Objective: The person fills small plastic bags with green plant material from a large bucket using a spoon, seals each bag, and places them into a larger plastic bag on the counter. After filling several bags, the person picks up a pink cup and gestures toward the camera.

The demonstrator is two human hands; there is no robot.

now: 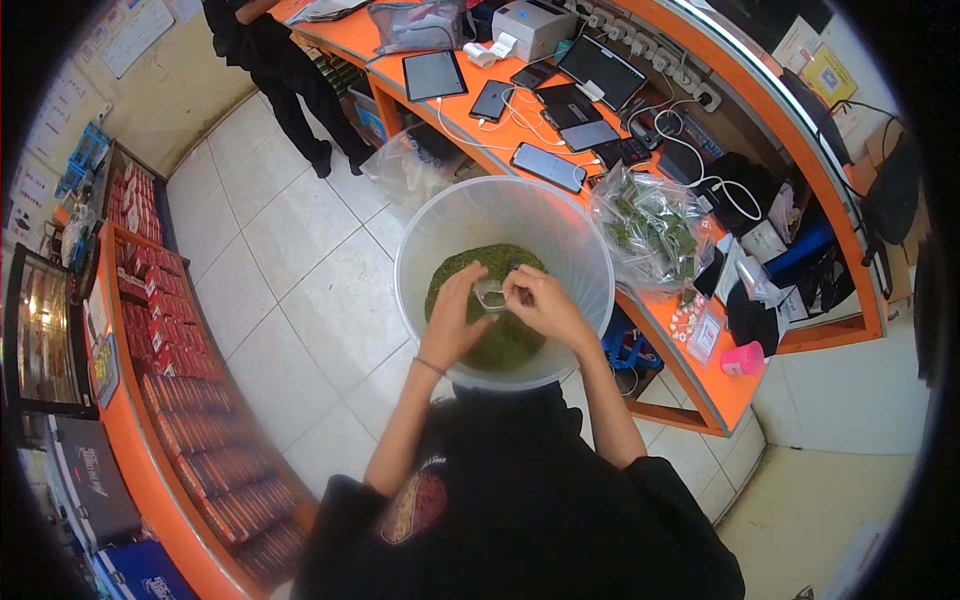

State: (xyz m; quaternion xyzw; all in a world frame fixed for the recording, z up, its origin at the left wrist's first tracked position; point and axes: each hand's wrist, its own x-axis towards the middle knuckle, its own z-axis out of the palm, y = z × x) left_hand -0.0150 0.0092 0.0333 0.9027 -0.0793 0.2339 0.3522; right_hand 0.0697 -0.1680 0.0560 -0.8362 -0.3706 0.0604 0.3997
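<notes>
A large translucent plastic tub [412, 235] stands in front of me, with a layer of fine green dried, crumbled leaf [505, 345] in its bottom. Over the leaf, my left hand [455, 318] curves thumb and fingers around a small clear plastic bag [490, 294]. My right hand [543, 303] is closed in a pinch at the bag's right side. Something small and dark shows at its fingertips, too small to name.
An orange counter [400, 113] on the right carries phones, a tablet [434, 75], a label printer [533, 30], a plastic bag of green leaf [650, 225] and a pink cup [741, 359]. Another person [290, 80] stands at the back. Shelves of red packs [165, 310] line the left.
</notes>
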